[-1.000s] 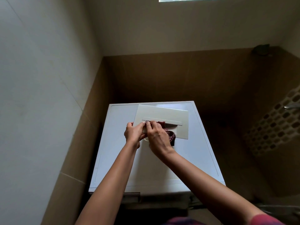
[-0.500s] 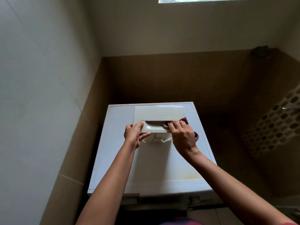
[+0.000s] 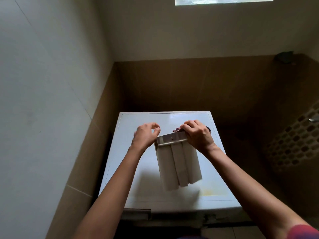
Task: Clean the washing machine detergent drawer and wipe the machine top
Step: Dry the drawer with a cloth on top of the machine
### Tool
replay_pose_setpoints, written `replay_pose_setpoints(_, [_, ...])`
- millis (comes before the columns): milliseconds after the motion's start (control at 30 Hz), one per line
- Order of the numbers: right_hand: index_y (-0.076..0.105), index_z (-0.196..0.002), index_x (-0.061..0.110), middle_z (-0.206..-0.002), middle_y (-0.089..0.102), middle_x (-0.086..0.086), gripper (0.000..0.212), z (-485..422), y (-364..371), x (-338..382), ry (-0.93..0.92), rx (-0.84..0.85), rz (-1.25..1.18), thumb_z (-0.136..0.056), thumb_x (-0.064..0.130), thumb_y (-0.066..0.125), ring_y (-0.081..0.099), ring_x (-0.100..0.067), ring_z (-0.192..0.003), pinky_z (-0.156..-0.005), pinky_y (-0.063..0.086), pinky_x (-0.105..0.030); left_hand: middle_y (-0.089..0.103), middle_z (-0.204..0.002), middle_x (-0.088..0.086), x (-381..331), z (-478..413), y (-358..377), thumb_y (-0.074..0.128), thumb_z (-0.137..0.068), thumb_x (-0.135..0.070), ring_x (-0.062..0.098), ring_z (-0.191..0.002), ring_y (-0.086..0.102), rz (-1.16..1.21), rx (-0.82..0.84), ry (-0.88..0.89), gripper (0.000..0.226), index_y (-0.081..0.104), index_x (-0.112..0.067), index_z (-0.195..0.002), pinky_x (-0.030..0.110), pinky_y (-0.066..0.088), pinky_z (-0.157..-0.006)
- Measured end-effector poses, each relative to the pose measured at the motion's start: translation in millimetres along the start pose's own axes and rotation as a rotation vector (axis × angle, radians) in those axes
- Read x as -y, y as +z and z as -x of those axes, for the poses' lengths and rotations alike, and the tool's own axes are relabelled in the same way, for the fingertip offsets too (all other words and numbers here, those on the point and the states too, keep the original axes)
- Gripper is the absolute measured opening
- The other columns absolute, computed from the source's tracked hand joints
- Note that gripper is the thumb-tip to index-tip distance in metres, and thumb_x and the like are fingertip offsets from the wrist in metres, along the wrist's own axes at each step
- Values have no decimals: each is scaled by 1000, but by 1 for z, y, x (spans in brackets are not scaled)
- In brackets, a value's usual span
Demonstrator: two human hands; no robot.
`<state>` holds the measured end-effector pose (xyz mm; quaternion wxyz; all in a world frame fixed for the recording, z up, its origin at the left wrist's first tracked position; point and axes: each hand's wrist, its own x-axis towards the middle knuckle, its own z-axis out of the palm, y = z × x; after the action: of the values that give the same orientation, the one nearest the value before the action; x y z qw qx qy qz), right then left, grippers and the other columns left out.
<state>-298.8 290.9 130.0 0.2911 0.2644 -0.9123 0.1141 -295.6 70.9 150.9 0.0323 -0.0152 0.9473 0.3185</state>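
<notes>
The white detergent drawer (image 3: 178,165) hangs above the washing machine top (image 3: 151,194), its underside with long ridges turned toward me and its front panel at the far end. My right hand (image 3: 198,135) grips the drawer's front panel at its right end together with a dark red cloth (image 3: 177,130) that peeks out behind the fingers. My left hand (image 3: 145,135) hovers just left of the panel with fingers loosely curled, holding nothing and just off the drawer's corner.
The machine stands in a corner between a pale wall on the left and brown tiles behind. The empty drawer slot (image 3: 136,213) shows at the machine's front left. A perforated laundry basket (image 3: 293,140) stands at the right. A yellowish stain (image 3: 214,191) marks the top's near right.
The drawer has been turned over from panel-up to underside toward me. My left hand has let go of the panel and moved slightly left. The right hand keeps its grip.
</notes>
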Motion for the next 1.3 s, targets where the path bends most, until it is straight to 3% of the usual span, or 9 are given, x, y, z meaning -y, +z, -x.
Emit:
replay_pose_setpoints(133, [70,-83,3,-82,67,-14,10,5,18,-9,-49,152,-44,-76,-4,71,59,-32,-62,-56,53,-39,65,-118,0,9,3,20,64,-88,-34,18,-108,61,-88,316,-10,35,62,-23,-121,28,48,-90])
replay_pose_setpoints(367, [67,-85,1,-87,64,-15,7,-2,41,-13,117,258,-150,-87,3,61,57,-35,-74,-65,49,-44,70,-107,4,20,-4,36,52,-88,-10,28,-100,63,-350,54,115,29,70,-24,-106,31,48,-79])
replay_pose_setpoints(567, [64,-97,5,-95,64,-9,22,9,61,3,774,-111,-466,-77,-4,61,56,-24,-89,-77,37,-20,71,-110,1,39,-7,37,52,-91,-16,28,-101,64,-346,-32,23,28,71,-30,-107,31,50,-79])
replay_pose_setpoints(667, [62,-107,8,-100,64,-12,27,25,73,0,1289,-173,-636,-81,14,65,59,-26,-95,-80,43,-26,71,-110,2,52,-7,36,53,-93,-21,30,-100,64,-325,-48,-38,24,72,-28,-106,32,50,-80])
replay_pose_setpoints(767, [61,-112,13,-103,64,-8,36,39,79,-2,1527,-133,-750,-79,23,70,59,-24,-97,-79,47,-28,71,-110,4,60,-7,37,53,-93,-22,30,-99,64,-296,-59,-101,23,72,-26,-105,31,50,-80])
replay_pose_setpoints(900, [62,-110,17,-103,67,-6,35,43,83,4,1472,-44,-766,-76,22,72,60,-22,-95,-84,48,-30,71,-108,8,60,-6,41,54,-92,-21,32,-98,65,-270,-80,-134,22,72,-23,-105,31,50,-80])
replay_pose_setpoints(1100, [63,-117,16,-96,67,2,48,11,76,21,1107,135,-766,-71,10,73,60,-11,-88,-79,41,-18,71,-108,7,53,-2,44,62,-85,-25,29,-102,64,-205,79,-181,22,72,-22,-105,32,51,-85])
replay_pose_setpoints(1233, [61,-115,6,-98,67,-17,46,-13,76,44,900,330,-748,-70,-1,68,62,-30,-91,-66,42,-16,72,-101,3,52,-1,44,65,-83,-27,20,-86,70,6,277,-190,24,72,-19,-105,30,57,-81])
replay_pose_setpoints(1300, [59,-110,4,-92,64,-21,39,-21,78,55,853,392,-703,-72,-1,60,59,-37,-89,-73,47,-25,73,-94,5,51,0,45,65,-83,-24,20,-76,72,103,284,-202,21,73,-16,-101,33,59,-78])
